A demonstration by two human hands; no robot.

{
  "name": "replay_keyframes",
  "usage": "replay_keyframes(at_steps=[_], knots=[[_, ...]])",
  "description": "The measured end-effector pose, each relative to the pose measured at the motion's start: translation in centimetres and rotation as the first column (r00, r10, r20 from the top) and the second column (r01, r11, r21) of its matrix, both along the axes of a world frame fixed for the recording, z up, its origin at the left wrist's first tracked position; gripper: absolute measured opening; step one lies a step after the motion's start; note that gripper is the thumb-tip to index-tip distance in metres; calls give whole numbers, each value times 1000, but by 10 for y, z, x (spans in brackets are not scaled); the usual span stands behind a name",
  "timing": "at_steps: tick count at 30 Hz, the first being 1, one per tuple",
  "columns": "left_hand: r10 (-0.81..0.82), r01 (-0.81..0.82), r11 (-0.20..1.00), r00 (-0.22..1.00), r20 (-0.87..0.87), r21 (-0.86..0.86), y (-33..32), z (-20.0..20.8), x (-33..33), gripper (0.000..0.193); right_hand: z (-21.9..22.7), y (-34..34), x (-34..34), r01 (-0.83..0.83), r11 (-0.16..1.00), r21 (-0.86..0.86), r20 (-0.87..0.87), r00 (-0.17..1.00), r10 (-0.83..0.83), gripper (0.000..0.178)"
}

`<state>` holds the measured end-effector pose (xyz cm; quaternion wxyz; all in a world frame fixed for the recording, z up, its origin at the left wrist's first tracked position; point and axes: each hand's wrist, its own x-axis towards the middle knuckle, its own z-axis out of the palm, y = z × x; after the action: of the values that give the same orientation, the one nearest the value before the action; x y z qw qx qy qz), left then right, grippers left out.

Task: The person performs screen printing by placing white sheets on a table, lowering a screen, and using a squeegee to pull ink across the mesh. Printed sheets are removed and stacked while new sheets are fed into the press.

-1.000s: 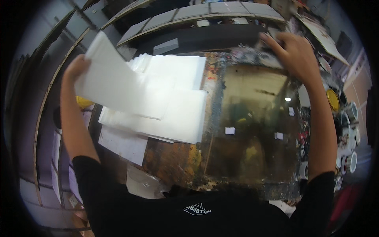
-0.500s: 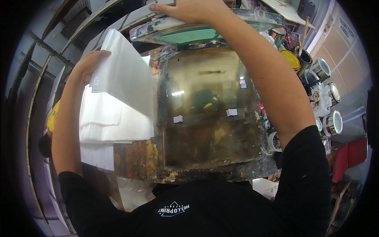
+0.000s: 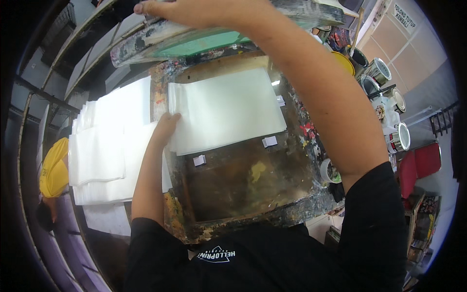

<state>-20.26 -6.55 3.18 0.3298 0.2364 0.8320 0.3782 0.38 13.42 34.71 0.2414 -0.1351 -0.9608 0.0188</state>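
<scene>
My left hand [image 3: 168, 127] pinches the near left edge of a flat white bag-like sheet [image 3: 226, 109], which has layered folds along that side. The sheet lies over the upper part of a glossy brown board [image 3: 228, 190]. Small white tabs [image 3: 269, 141] sit on the board beside the sheet's near and right edges. Across the far side, my right hand [image 3: 204, 10] is closed at a raised screen printing frame [image 3: 141, 44] with green mesh; the picture's top edge cuts off some of its fingers. Left of the board is a stack of similar white sheets [image 3: 99, 151].
Paint cans [image 3: 378, 70] and a small white tub [image 3: 331, 171] line the right side. A red chair [image 3: 421, 165] stands farther right. Rack rails [image 3: 29, 104] run along the left, where a person in a yellow top [image 3: 54, 165] is visible.
My left hand has carried the white sheet rightward from above the stack and laid it on the board. The view has shifted; the frame stays raised with my right hand at it.
</scene>
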Motion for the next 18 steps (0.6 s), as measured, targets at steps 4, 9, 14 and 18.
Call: replay_keyframes(at_steps=[4, 9, 14, 18], knots=[[-47, 47, 997, 999, 0, 66, -4, -5, -3, 47, 1, -6, 9, 80, 997, -5, -60, 995, -80, 84], [-25, 19, 989, 999, 39, 145, -24, -20, -8, 47, 16, -20, 5, 124, 988, -86, 122, 986, -113, 90], [-97, 104, 994, 974, -204, 24, -11, -11, 2, 53, 12, -17, -6, 221, 975, -31, 103, 971, -217, 91], [-119, 106, 992, 961, -250, -63, -9, 2, 9, 62, 3, -22, -2, 220, 970, -106, 105, 972, -209, 91]])
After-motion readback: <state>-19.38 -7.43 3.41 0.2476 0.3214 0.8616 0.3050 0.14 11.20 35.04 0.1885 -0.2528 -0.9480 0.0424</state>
